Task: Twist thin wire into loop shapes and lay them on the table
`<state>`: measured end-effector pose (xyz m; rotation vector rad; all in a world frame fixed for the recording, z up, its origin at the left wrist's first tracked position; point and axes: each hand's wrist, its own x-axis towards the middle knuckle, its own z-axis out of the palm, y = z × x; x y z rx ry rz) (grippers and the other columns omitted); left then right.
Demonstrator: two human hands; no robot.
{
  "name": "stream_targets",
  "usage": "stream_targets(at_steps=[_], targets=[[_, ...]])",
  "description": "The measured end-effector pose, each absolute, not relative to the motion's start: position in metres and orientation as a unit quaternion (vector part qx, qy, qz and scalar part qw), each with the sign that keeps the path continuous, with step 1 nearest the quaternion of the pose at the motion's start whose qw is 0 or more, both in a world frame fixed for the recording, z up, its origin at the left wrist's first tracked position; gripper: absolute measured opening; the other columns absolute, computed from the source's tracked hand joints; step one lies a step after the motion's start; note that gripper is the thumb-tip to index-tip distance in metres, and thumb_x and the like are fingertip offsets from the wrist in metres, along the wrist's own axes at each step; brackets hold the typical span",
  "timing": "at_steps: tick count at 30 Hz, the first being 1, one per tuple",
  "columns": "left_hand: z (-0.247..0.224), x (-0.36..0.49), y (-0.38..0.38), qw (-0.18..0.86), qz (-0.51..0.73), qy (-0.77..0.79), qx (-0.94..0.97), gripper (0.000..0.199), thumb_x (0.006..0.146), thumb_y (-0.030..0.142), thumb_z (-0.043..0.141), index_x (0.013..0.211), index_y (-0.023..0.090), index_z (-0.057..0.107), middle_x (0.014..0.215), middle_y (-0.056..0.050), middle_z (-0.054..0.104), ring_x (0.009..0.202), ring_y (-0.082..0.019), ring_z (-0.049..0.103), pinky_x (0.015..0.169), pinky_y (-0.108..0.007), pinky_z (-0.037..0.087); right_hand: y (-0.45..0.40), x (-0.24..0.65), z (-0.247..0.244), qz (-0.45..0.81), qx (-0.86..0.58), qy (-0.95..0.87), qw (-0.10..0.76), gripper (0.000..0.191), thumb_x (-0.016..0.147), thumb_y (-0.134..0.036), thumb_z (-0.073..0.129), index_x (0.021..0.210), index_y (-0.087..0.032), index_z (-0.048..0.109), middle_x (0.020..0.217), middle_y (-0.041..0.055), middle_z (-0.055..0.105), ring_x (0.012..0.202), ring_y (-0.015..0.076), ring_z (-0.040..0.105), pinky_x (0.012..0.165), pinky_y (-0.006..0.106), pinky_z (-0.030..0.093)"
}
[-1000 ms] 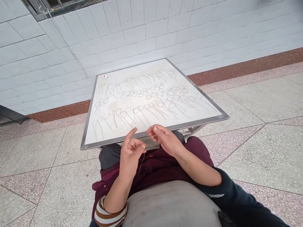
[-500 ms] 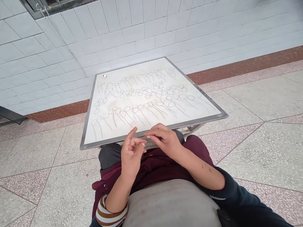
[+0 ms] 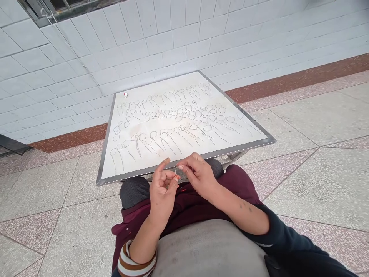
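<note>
Between my hands, just in front of the table's near edge and above my lap, is a thin wire that shows as a short curved line. My left hand pinches its lower end between thumb and a finger, with the index finger stretched up. My right hand pinches the upper end with thumb and forefinger. Much of the wire is covered by the fingers. On the white table beyond lie rows of thin wire pieces: looped ones with long tails nearest me and small figure-eight loops in the middle.
A small white and red object sits at the table's far left corner. The grey metal rim runs just beyond my hands. Behind the table stands a white tiled wall, with a window frame at upper left. Speckled floor tiles lie around.
My fingertips have drawn slightly apart, and a short curved stretch of wire now shows between them. My left hand has shifted slightly right. The whole view has moved a little.
</note>
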<state>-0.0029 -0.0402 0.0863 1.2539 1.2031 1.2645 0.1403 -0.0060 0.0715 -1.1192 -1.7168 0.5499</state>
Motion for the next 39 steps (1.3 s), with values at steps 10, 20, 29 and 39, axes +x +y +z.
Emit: stream_targets(at_steps=[10,20,29,39], targets=[[0.087,-0.002,-0.042,0.468,0.511,0.499,0.520,0.049,0.086,0.022,0.061,0.133,0.026,0.047,0.082,0.000,0.059,0.073,-0.013,0.054,0.073,-0.027,0.048,-0.005,0.139,0.066,0.251,-0.466,-0.692,0.491,0.013,0.095,-0.025,0.052,0.089,-0.024,0.063,0.072,0.0013,0.052,0.070,0.0168,0.051,0.062,0.029,0.044],[0.083,-0.005,-0.041,0.466,0.512,0.497,0.523,0.057,0.086,0.023,0.061,0.139,0.026,0.042,0.080,0.000,0.058,0.070,-0.013,0.052,0.070,-0.027,0.048,0.005,0.146,0.062,0.220,-0.393,-0.748,0.487,0.011,0.092,-0.028,0.059,0.096,-0.027,0.069,0.085,0.0040,0.060,0.079,0.0178,0.057,0.066,0.031,0.048],[0.086,-0.005,-0.042,0.468,0.501,0.493,0.535,0.053,0.086,0.024,0.062,0.136,0.025,0.046,0.077,0.001,0.058,0.068,-0.012,0.054,0.070,-0.026,0.049,0.000,0.142,0.065,0.238,-0.400,-0.726,0.507,0.012,0.092,-0.022,0.058,0.084,-0.024,0.067,0.078,0.0025,0.063,0.077,0.0168,0.057,0.067,0.030,0.048],[0.080,-0.007,-0.038,0.485,0.530,0.493,0.490,0.051,0.085,0.027,0.065,0.133,0.025,0.048,0.078,0.002,0.059,0.068,-0.011,0.056,0.071,-0.026,0.050,0.007,0.140,0.067,0.242,-0.417,-0.708,0.515,0.005,0.089,-0.022,0.063,0.092,-0.023,0.067,0.079,0.0019,0.062,0.070,0.0147,0.056,0.060,0.027,0.047]])
